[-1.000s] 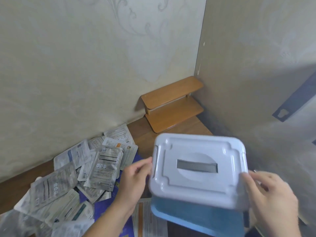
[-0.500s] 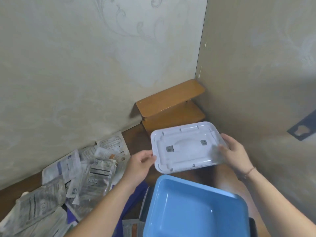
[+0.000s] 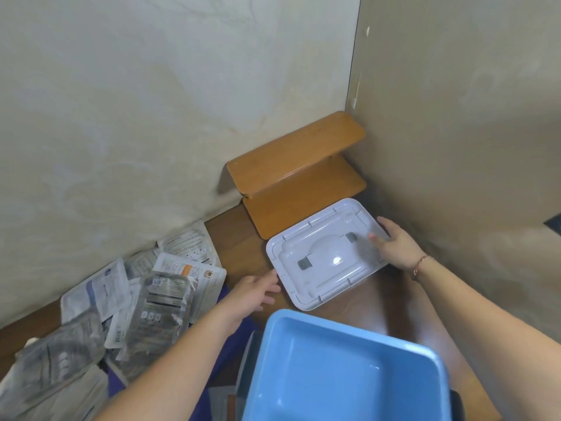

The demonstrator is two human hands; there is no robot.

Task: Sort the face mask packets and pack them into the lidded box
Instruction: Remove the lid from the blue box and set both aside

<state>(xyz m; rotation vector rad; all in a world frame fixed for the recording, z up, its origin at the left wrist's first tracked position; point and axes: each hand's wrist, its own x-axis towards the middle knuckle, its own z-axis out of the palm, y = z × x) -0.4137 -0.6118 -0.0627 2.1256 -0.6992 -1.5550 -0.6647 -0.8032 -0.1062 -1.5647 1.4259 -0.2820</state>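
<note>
Wooden desk (image 3: 239, 235), corner shelf (image 3: 297, 177) (packets (image 3: 145, 293) left)

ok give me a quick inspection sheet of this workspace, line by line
surface: brown wooden tabletop in a corner between two walls
job's things: blue box open at the near edge, nothing seen inside; white lid off, underside up, beyond the box; face mask packets in a loose overlapping pile at the left
clutter: purple sheet partly under the packets
grippers: left hand at the lid's near left edge, fingers relaxed; right hand on the lid's far right end, thumb over its rim
cables: nothing seen
surroundings: small two-step wooden shelf in the corner; pale patterned wall; thin bracelet on the right wrist
</note>
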